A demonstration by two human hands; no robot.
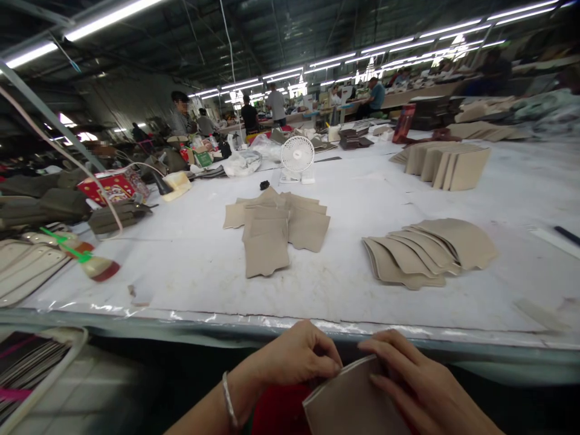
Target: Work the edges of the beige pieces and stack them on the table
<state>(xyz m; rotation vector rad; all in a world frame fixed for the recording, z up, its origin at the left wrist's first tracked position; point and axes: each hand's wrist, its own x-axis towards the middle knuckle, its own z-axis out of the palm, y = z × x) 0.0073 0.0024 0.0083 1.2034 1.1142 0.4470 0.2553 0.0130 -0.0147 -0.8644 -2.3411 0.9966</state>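
Observation:
In front of the table edge, low in the head view, a beige leather-like panel [353,402] with a pale edge is held tilted. My left hand [306,356], with a silver bangle on the wrist, is closed in a pinch at the panel's upper left edge. My right hand [403,371] grips the upper right side, fingers bent over the panel. Its lower part runs out of view. On the table beyond, similar beige panels lie in a loose pile [267,235] and in a fanned stack [430,251] to the right.
A white table [335,284] spreads ahead, carrying a small white fan [298,156] and a standing row of beige panels [446,164]. At left are a glue bottle [97,266] with a green top and a red patterned box [113,186]. A white bin [58,386] stands lower left. Several people work farther back.

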